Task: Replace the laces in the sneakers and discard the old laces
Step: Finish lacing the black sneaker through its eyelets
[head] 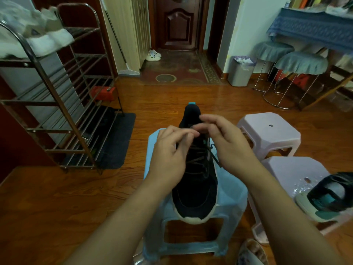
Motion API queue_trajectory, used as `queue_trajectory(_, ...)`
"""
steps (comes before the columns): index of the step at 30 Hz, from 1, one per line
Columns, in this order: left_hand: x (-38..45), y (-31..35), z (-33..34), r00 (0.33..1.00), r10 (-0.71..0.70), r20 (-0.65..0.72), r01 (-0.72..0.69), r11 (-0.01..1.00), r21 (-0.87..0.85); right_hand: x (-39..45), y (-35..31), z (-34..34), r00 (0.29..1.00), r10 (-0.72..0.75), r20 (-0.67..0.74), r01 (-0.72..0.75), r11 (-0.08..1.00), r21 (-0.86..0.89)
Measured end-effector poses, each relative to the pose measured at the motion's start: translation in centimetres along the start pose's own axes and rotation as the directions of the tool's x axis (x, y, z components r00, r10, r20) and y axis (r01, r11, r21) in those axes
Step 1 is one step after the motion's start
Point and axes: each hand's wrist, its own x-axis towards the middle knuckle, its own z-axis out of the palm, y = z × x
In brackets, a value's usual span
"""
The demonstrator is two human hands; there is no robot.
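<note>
Wooden floor (pixel 57 207), metal shoe rack (pixel 63 111) far left of the hands, bin (pixel 240 73) well beyond them. Beneath both hands, dark sneaker (pixel 194 180) on a blue stool (pixel 229 197), toe nearest. Left hand (pixel 170 155) and right hand (pixel 227 144) meeting over the tongue, fingertips pinching the dark lace (pixel 198 159).

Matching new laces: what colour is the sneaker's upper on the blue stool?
Black, with an off-white sole; head view shows the sneaker best.

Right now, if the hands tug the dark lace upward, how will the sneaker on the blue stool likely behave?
The sneaker probably lifts easily; it looks soft and light. Its toe overhangs the blue stool, so it may tip forward. The lace hangs limp, likely floppy.
</note>
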Motion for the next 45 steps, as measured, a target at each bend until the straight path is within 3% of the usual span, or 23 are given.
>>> queue_trajectory(3, 0.9, 1.6, -1.2, 0.973, -0.230, -0.030, 0.204, 0.912, -0.356, 0.0, 1.5, -0.5, 1.000, 0.009, 0.000, -0.009, 0.984, -0.178)
queue_trajectory(6, 2.1, 2.1, -4.6, 0.890, -0.399, -0.222, 0.106, 0.654, -0.749, -0.1, 1.8, -0.5, 1.000, -0.012, -0.015, 0.009, 0.979, -0.202)
queue_trajectory(8, 2.4, 0.2, -7.7, 0.723, -0.551, -0.416, -0.040, 0.568, -0.822, -0.1, 2.0, -0.4, 0.999, -0.007, -0.036, 0.002, 0.990, -0.143)
queue_trajectory(11, 1.9, -4.4, -10.8, 0.364, -0.695, -0.621, -0.030, 0.657, -0.753, -0.3, 2.1, -0.2, 0.999, -0.012, -0.040, 0.008, 0.996, -0.094)
queue_trajectory(12, 1.8, -5.6, -11.3, 0.302, -0.693, -0.655, 0.002, 0.688, -0.726, -0.4, 2.0, -0.2, 0.999, -0.020, -0.036, 0.016, 0.994, -0.104)
queue_trajectory(14, 1.9, -6.6, -12.1, 0.271, -0.651, -0.709, 0.046, 0.744, -0.666, -0.5, 1.7, -0.2, 0.999, -0.034, -0.038, 0.029, 0.991, -0.129)
queue_trajectory(18, 1.9, -7.0, -13.8, 0.287, -0.564, -0.775, 0.028, 0.813, -0.581, -0.6, 1.5, -0.2, 0.999, -0.029, -0.040, 0.023, 0.989, -0.145)
queue_trajectory(21, 1.3, -7.1, -14.0, 0.298, -0.612, -0.733, 0.120, 0.785, -0.607, -0.7, 1.6, 0.1, 0.999, -0.027, -0.038, 0.022, 0.991, -0.135)
queue_trajectory(24, 1.0, -6.3, -12.7, 0.403, -0.723, -0.561, 0.377, 0.690, -0.618, -0.8, 1.8, 0.1, 0.997, -0.014, -0.069, 0.008, 0.996, -0.090)
queue_trajectory(26, 1.0, -5.7, -11.1, 0.506, -0.735, -0.452, 0.608, 0.675, -0.418, -0.7, 1.8, 0.2, 0.997, -0.007, -0.080, 0.001, 0.997, -0.071)
queue_trajectory(27, 1.1, -5.3, -10.4, 0.588, -0.705, -0.397, 0.651, 0.704, -0.285, -0.7, 1.8, 0.2, 0.997, -0.009, -0.083, 0.004, 0.998, -0.065)
queue_trajectory(29, 1.4, -4.3, -8.7, 0.760, -0.608, -0.229, 0.597, 0.793, -0.121, -0.7, 1.8, 0.4, 0.996, -0.012, -0.086, 0.007, 0.998, -0.059)
queue_trajectory(30, 1.4, -3.5, -7.8, 0.813, -0.570, -0.119, 0.559, 0.821, -0.114, -0.6, 1.9, 0.4, 0.996, -0.011, -0.091, 0.005, 0.998, -0.060)
queue_trajectory(32, 1.2, -2.2, -6.0, 0.856, -0.515, 0.056, 0.518, 0.848, -0.114, -0.6, 1.8, 0.4, 0.995, -0.005, -0.099, -0.001, 0.998, -0.059)
queue_trajectory(34, 0.7, -1.1, -4.3, 0.866, -0.486, 0.121, 0.494, 0.868, -0.053, -0.7, 1.6, 0.4, 0.997, -0.019, -0.077, 0.010, 0.994, -0.112)
queue_trajectory(36, 0.5, -0.5, -3.0, 0.892, -0.439, 0.107, 0.442, 0.897, -0.002, -0.5, 1.6, 0.7, 0.995, -0.099, -0.023, 0.086, 0.942, -0.324)
queue_trajectory(39, 0.7, 0.2, -2.4, 0.932, -0.361, 0.040, 0.357, 0.930, 0.082, -0.5, 2.0, 2.1, 0.968, -0.246, 0.053, 0.223, 0.738, -0.637)
queue_trajectory(41, 0.9, 0.3, -2.3, 0.941, -0.340, 0.007, 0.338, 0.936, 0.097, -0.5, 2.0, 2.8, 0.961, -0.267, 0.070, 0.239, 0.677, -0.697)
queue_trajectory(45, 0.7, -0.3, -2.3, 0.937, -0.346, -0.057, 0.348, 0.901, 0.257, -0.8, 1.9, 2.9, 0.964, -0.261, 0.058, 0.227, 0.685, -0.692)
